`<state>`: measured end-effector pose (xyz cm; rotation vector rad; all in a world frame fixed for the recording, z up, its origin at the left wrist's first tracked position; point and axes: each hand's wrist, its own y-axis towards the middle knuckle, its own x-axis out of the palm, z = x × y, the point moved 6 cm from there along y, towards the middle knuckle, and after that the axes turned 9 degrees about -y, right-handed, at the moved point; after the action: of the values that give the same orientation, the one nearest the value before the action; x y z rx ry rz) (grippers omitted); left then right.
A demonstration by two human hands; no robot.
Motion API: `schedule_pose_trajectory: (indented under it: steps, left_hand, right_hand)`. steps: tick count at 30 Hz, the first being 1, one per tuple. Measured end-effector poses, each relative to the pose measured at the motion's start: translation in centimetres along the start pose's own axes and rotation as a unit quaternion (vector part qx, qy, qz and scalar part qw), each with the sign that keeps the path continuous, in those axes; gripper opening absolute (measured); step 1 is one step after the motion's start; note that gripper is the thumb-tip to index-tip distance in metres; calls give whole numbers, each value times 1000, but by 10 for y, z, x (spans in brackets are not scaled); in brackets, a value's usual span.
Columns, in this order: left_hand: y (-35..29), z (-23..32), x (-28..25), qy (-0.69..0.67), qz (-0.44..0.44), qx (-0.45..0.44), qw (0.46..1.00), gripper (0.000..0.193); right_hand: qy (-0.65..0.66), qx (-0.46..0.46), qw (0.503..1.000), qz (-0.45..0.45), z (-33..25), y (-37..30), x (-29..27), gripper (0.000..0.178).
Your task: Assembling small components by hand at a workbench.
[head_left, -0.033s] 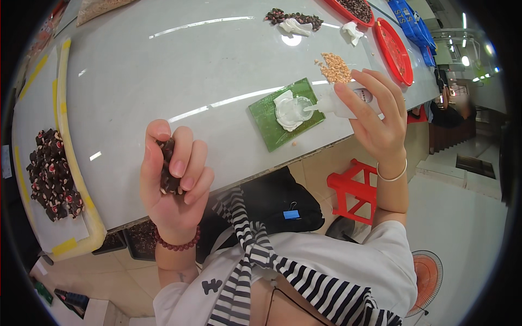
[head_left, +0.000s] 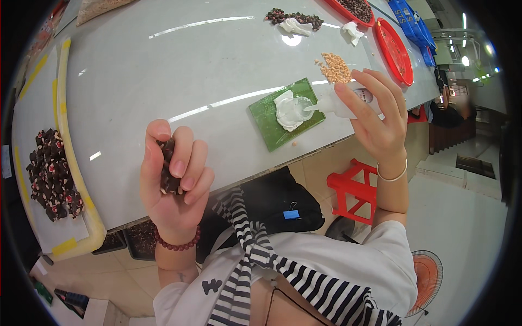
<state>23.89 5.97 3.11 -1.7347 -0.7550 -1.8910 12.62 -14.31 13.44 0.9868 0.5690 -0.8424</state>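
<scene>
My left hand (head_left: 179, 182) is closed around a dark brown, lumpy piece (head_left: 169, 176), held above the table's near edge; the fingers cover part of it. My right hand (head_left: 383, 117) grips a white squeeze bottle (head_left: 348, 102) lying sideways in the fingers. Its thin nozzle points left, at the mouth of a small clear cup (head_left: 298, 110). That cup rests on crumpled white tissue (head_left: 287, 124) on a green mat (head_left: 280, 138). Just beyond the bottle lies a small heap of tan bits (head_left: 335, 69).
At the left, a yellow-edged tray (head_left: 93, 217) bears dark clusters (head_left: 51, 179) with red and cream spots. Farther back are dark seed-like bits (head_left: 274, 16), white tissue (head_left: 353, 33) and a red tray (head_left: 392, 51). A red stool (head_left: 353, 187) stands below the table (head_left: 212, 70).
</scene>
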Motion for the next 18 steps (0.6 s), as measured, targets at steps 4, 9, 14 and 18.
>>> schedule_pose_trajectory:
  steps: [4, 9, 14, 18]
  left_hand:
    - [0, 0, -1, 0, -6, -2, 1000, 19]
    - [-1, 1, -1, -2, -6, -5, 1000, 19]
    - [0, 2, 0, -9, -12, -4, 1000, 25]
    - [2, 1, -2, -31, -10, -12, 999, 31]
  right_hand:
    - [-4, -10, 1000, 6, 0, 0, -2, 42]
    - [-7, -16, 1000, 10, -2, 0, -4, 42]
    - [26, 19, 999, -22, 2, -2, 1, 47]
    - [25, 27, 999, -25, 6, -6, 6, 46]
